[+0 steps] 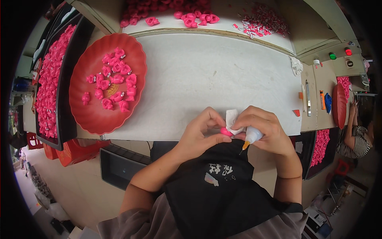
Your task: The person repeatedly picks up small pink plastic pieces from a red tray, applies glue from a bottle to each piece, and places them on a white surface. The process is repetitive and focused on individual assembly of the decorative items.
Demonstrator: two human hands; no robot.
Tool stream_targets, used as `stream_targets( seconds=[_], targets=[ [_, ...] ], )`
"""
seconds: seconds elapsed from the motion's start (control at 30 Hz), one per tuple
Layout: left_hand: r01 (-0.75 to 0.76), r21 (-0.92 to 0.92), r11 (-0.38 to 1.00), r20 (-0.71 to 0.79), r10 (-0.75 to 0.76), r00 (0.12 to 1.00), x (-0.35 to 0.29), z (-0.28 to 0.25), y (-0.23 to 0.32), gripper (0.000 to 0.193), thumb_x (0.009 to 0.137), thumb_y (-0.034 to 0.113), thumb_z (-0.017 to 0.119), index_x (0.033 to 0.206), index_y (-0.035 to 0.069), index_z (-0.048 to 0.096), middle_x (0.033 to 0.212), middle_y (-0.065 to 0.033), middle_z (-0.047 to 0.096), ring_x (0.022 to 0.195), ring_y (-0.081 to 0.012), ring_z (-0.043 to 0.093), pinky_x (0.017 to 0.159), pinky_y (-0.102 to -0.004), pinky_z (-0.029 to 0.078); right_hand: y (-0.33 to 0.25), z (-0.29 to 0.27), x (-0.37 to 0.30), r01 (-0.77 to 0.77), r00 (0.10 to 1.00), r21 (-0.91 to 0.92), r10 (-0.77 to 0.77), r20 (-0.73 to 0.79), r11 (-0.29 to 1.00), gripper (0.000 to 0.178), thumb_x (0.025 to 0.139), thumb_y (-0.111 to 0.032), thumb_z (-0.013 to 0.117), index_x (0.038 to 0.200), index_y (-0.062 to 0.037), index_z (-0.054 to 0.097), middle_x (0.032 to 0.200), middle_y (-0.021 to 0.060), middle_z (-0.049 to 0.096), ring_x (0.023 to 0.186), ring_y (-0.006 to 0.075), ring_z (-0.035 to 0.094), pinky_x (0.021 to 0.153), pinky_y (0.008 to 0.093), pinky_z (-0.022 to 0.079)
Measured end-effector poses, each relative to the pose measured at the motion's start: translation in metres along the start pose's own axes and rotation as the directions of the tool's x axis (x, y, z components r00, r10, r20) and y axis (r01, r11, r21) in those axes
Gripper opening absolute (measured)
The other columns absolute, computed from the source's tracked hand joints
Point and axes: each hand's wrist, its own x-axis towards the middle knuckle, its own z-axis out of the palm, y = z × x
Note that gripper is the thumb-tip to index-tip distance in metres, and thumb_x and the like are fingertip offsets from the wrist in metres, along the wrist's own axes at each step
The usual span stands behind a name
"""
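Between the fingertips of my left hand [203, 131] is a small pink plastic part [226, 132], held just off the table's front edge. My right hand [264, 129] grips a white squeeze bottle [254, 134] with an amber tip and a thin needle, which points down and to the left. The same hand pinches a folded white tissue [232, 118], pressed against the pink part. My fingers hide much of the part. To the left, a round red scalloped tray [85, 113] carries several pink figure pieces [117, 79].
A black bin of pink pieces [53, 79] stands at the far left. On the back shelf lie pink shells [191, 18] and a heap of tiny pink-and-white parts [264, 22]. Tweezers [308, 97] and a crumpled tissue [296, 66] are at the right. Another person [354, 139] sits farther right.
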Motion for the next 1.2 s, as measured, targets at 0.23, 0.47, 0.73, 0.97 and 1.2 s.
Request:
stream_targets(
  seconds=[0.23, 0.47, 0.73, 0.97, 1.2],
  targets=[
    [0.042, 0.004, 0.999, 0.123, -0.043, 0.992, -0.001, -0.005, 0.001, 0.023, 0.076, 0.004, 0.067, 0.088, 0.004, 0.047, 0.089, -0.0040, 0.056, 0.092, -0.0127, 0.055, 0.083, -0.0282, 0.042, 0.006, 0.001, -0.002, 0.087, 0.996, -0.011, -0.087, 0.024, 0.996, 0.026, 0.057, -0.003, 0.071, 0.080, -0.0068, 0.060, 0.076, 0.0048, 0.057, 0.068, 0.0219, 0.056, 0.057, 0.0302, 0.046],
    [-0.024, 0.035, 0.999, 0.095, 0.020, 0.995, 0.000, -0.004, -0.006, 0.020, 0.076, 0.002, 0.065, 0.086, 0.004, 0.048, 0.095, -0.0075, 0.057, 0.096, -0.0164, 0.055, 0.087, -0.0309, 0.041, 0.000, -0.001, -0.011, 0.003, 0.998, 0.076, 0.002, -0.068, 0.997, 0.025, 0.060, 0.001, 0.071, 0.082, -0.0050, 0.061, 0.075, 0.0053, 0.057, 0.067, 0.0182, 0.055, 0.057, 0.0276, 0.043],
    [-0.089, 0.015, 0.996, 0.100, 0.087, 0.991, 0.005, -0.004, 0.001, 0.023, 0.076, -0.002, 0.063, 0.088, 0.004, 0.044, 0.108, -0.0173, 0.057, 0.102, -0.0209, 0.054, 0.088, -0.0333, 0.042, 0.014, -0.011, -0.037, -0.163, 0.821, 0.217, 0.254, -0.511, 0.962, 0.023, 0.062, 0.008, 0.067, 0.082, -0.0005, 0.060, 0.074, 0.0036, 0.053, 0.066, 0.0112, 0.047, 0.061, 0.0225, 0.036],
    [-0.048, -0.047, 0.998, -0.007, 0.048, 0.999, 0.003, -0.001, 0.001, 0.034, 0.076, -0.002, 0.063, 0.104, 0.002, 0.045, 0.096, -0.0099, 0.060, 0.094, -0.0168, 0.057, 0.080, -0.0289, 0.046, 0.027, -0.021, -0.033, -0.317, 0.752, -0.320, 0.032, -0.658, 0.893, 0.026, 0.066, 0.004, 0.068, 0.090, -0.0013, 0.059, 0.087, 0.0087, 0.059, 0.076, 0.0167, 0.055, 0.062, 0.0246, 0.041],
    [-0.026, 0.081, 0.996, 0.046, 0.022, 0.999, 0.005, -0.003, 0.008, 0.044, 0.078, -0.004, 0.058, 0.118, 0.002, 0.040, 0.096, -0.0162, 0.061, 0.086, -0.0203, 0.062, 0.076, -0.0286, 0.049, 0.033, -0.017, -0.033, -0.294, 0.822, -0.344, 0.053, -0.567, 0.892, 0.028, 0.066, 0.004, 0.066, 0.092, -0.0027, 0.060, 0.094, 0.0093, 0.059, 0.083, 0.0211, 0.057, 0.065, 0.0261, 0.044]
  ],
)
